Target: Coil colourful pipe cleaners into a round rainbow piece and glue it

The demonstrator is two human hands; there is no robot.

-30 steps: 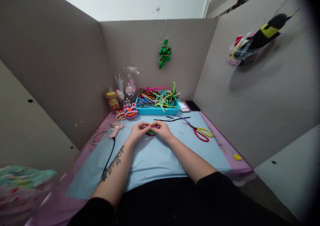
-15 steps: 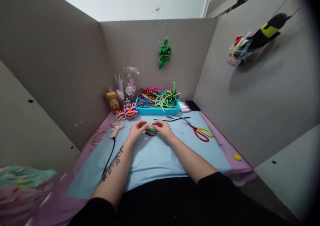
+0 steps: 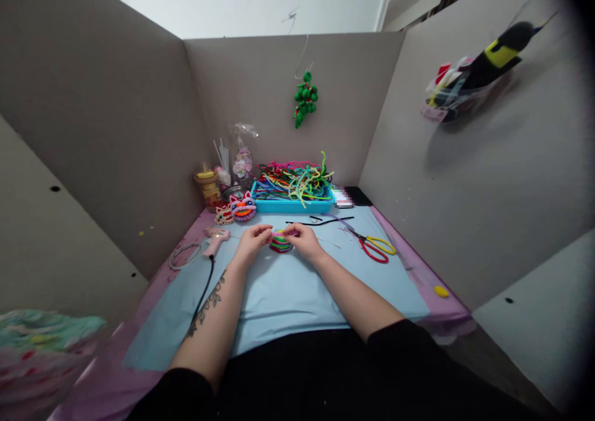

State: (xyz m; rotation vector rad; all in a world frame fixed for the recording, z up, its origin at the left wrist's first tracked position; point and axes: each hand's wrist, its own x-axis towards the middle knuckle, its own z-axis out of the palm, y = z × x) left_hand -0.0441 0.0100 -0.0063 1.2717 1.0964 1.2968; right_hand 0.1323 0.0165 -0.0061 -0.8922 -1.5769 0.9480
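- The hands have parted since a second ago, uncovering more of the striped piece (image 3: 281, 245).
- Both forearms reach forward, the left hand (image 3: 252, 245) and right hand (image 3: 303, 242) narrowed to pinches on its upper edge.
- It sits between them, on the blue sheet (image 3: 288, 297), near the blue tray (image 3: 292, 207).

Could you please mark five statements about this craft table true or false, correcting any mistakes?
1. The left hand and right hand are at a small, striped, multicoloured fuzzy piece. True.
2. The red-and-yellow-handled scissors lie left of the hands. False: the scissors lie to their right.
3. A pale pink glue gun lies left of the hands. True.
4. The bright blue plastic tray is empty. False: the tray holds colourful fuzzy stems.
5. A green ornament hangs by the back panel. True.
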